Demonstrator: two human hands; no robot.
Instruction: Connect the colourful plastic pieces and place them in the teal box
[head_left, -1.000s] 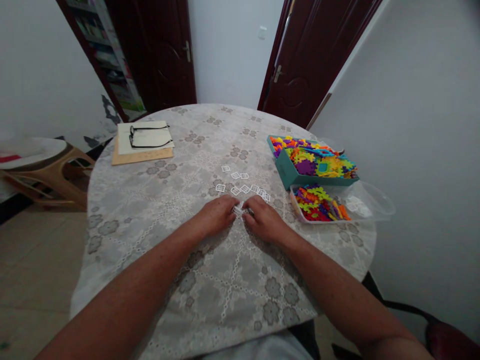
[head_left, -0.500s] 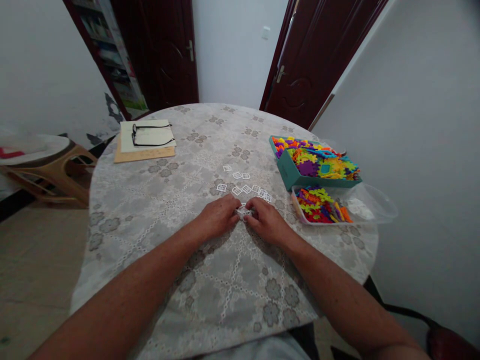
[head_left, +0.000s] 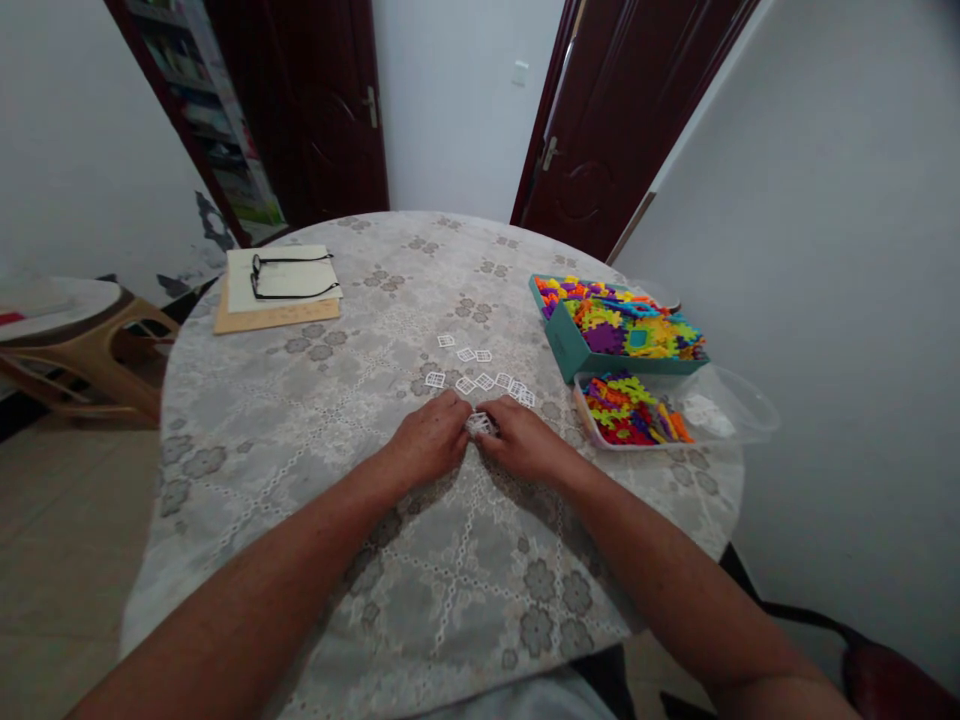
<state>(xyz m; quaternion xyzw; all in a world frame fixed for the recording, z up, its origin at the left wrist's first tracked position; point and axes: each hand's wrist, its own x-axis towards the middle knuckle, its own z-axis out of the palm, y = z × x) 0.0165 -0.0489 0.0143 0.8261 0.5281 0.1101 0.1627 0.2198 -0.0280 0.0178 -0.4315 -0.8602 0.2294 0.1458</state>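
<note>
The cloth-covered table [head_left: 397, 360] spreads out all round the fingers. Its far rounded edge lies well beyond them, the left edge well off to their left, the near edge well behind them past the wrists. Patterned cloth runs between the fingers and that near edge, and leftward as far as the board.

Well to the right of the fingers and a little beyond them sits the teal box [head_left: 574, 345], heaped with coloured pieces; a faint mark on its side cannot be made out. Just this side of it, and closer to level with the fingers, is the clear box [head_left: 587, 420], holding coloured pieces and some white ones.

Far left beyond the fingers lies the board [head_left: 277, 319], with paper [head_left: 292, 278] on top; any marks on either are too small to read.

The left hand [head_left: 429, 437] and right hand [head_left: 525, 438] face each other, thumbs and forefingers bent in to pinch the white bundle [head_left: 480, 424] between them from both sides. The tips are partly hidden.

The glasses [head_left: 256, 265] rest on the paper. Loose pieces [head_left: 435, 380], white and grid-patterned, lie in two rough rows just beyond the fingers, some overlapping at the right end.
</note>
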